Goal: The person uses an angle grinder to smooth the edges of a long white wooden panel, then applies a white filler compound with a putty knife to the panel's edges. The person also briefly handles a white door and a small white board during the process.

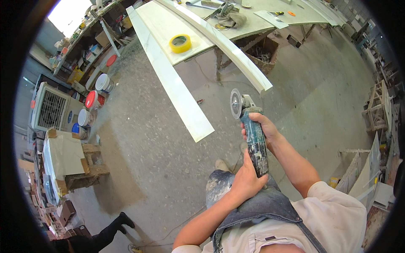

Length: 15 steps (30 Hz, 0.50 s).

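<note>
An angle grinder (255, 139) with a worn teal and black body is held in front of my apron. My left hand (248, 182) grips the rear of its body, and my right hand (264, 126) wraps around it just behind the head. Its cutting disc (236, 103) faces left, apart from any workpiece. Beyond the disc, the end of a long white marble-look strip (235, 55) juts from the worktable. A second, flat white strip (177, 85) overhangs further left. On the table between the strips lies a roll of yellow tape (180, 43).
A grey cloth (232, 18) and a yellow-black handled tool (276, 13) lie on the worktable (253, 27). Lidded buckets (104, 83) and an air cooler (52, 106) line the left side. Lower left, another person's leg (109, 229) shows. A cord (186, 221) crosses the floor.
</note>
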Each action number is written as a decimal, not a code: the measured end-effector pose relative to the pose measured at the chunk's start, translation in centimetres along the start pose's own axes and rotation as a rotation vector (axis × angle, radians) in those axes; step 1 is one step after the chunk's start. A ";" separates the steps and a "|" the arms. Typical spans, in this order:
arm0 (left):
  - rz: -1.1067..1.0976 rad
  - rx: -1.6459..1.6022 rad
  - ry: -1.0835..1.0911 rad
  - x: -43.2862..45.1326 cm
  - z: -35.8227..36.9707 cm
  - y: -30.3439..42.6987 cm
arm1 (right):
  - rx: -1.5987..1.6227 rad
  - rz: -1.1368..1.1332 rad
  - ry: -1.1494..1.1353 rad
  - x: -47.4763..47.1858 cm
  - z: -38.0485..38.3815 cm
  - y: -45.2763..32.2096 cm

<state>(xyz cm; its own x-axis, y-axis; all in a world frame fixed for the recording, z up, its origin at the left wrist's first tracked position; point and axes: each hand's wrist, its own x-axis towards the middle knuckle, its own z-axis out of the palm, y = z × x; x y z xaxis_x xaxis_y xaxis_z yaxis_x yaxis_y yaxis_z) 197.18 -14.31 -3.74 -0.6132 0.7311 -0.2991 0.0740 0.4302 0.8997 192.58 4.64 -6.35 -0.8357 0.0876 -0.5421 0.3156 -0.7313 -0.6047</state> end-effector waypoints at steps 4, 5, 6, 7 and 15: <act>-0.007 -0.015 -0.015 0.3 0.0 -0.1 | -0.019 -0.003 0.007 0.2 -0.2 0.2; -0.004 -0.008 -0.012 0.4 0.2 -0.4 | -0.021 -0.002 0.011 0.3 -0.2 0.2; 0.000 -0.004 -0.008 0.5 0.3 -0.5 | -0.027 -0.002 0.017 0.4 -0.3 0.2; -0.005 -0.013 -0.015 0.5 0.3 -0.4 | -0.032 -0.001 0.022 0.4 -0.2 0.2; -0.090 -0.063 -0.048 0.9 -0.3 0.7 | -0.073 0.034 0.028 0.9 0.3 -0.4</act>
<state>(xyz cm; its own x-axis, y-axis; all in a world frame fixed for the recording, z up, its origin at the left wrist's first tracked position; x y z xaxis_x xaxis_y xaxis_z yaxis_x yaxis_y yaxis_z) 196.47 -13.49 -3.28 -0.5766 0.7164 -0.3928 -0.0299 0.4620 0.8864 191.54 4.80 -6.37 -0.8113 0.0833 -0.5786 0.3764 -0.6828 -0.6261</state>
